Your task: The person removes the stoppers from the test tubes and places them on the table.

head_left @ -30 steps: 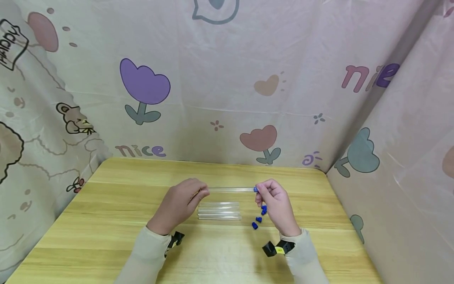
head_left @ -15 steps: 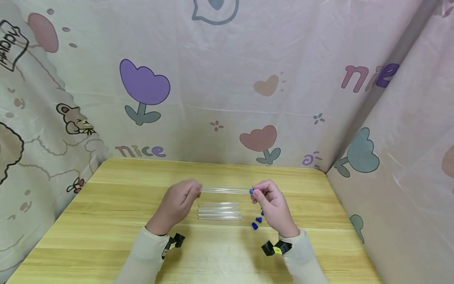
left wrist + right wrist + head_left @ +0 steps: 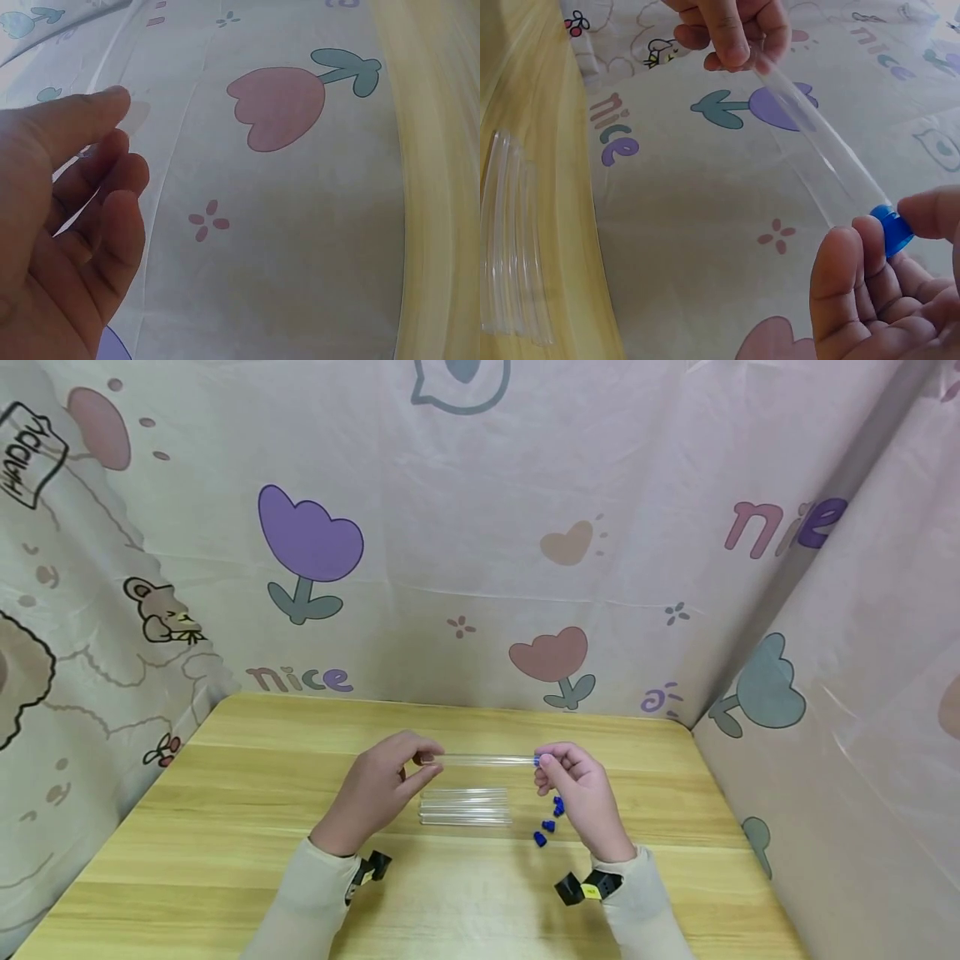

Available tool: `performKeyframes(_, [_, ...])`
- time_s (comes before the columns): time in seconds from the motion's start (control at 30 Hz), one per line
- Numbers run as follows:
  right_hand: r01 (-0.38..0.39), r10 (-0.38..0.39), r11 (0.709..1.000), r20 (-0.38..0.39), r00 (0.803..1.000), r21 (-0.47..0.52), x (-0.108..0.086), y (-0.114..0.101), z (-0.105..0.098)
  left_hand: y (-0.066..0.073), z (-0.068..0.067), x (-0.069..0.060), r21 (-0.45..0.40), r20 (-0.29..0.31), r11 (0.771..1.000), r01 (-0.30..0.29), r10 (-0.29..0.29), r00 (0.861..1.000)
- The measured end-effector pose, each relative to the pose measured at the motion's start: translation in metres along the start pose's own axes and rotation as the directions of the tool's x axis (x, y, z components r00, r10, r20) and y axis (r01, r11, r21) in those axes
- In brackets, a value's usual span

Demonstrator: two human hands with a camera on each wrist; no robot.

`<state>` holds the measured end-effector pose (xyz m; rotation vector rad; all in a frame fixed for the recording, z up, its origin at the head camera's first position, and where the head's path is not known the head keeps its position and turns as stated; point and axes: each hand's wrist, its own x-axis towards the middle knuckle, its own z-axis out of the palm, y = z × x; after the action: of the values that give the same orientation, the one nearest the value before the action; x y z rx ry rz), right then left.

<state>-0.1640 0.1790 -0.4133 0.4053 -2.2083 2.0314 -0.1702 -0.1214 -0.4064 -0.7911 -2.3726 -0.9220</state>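
A clear test tube is held level above the table between both hands. My left hand has its thumb and fingertips about the tube's left end; the right wrist view shows them on that end. In the left wrist view the fingers are curved, and the tube cannot be made out. My right hand pinches a blue cap at the tube's other end. How far the cap sits on the tube is hard to tell.
Several clear tubes lie side by side on the wooden table, below the held one. To their right are several loose blue caps, partly near the right hand. A printed cloth stands behind the table and along both sides.
The tube and right hand shifted slightly left, then a little back to the right. The left hand's fingers, bunched half a second ago, are now more spread about the tube's end.
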Motion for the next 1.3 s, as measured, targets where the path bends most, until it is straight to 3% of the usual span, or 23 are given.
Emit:
performKeyframes(0.17, [0.004, -0.006, 1.000, -0.079, 0.997, -0.021, 0.0008, 0.0005, 0.0005, 0.0002, -0.0001, 0.0000, 0.021, 0.014, 1.000, 0.011, -0.011, 1.000])
performKeyframes(0.33, [0.010, -0.014, 1.000, -0.145, 0.989, -0.028, 0.0008, -0.0001, 0.0006, -0.0004, 0.0007, -0.0002, 0.041, 0.017, 0.999, -0.015, 0.014, 1.000])
performKeyframes(0.7, [-0.018, 0.018, 1.000, -0.146, 0.989, -0.001, 0.0024, 0.0020, 0.0020, -0.0029, 0.0010, -0.0001, 0.077, 0.003, 0.996, -0.055, 0.055, 0.998])
performKeyframes(1.3, [0.025, -0.028, 0.999, -0.110, 0.994, -0.034, 0.0008, 0.0025, 0.0037, -0.0045, 0.0047, -0.0040, 0.038, 0.023, 0.996, -0.076, 0.075, 0.997])
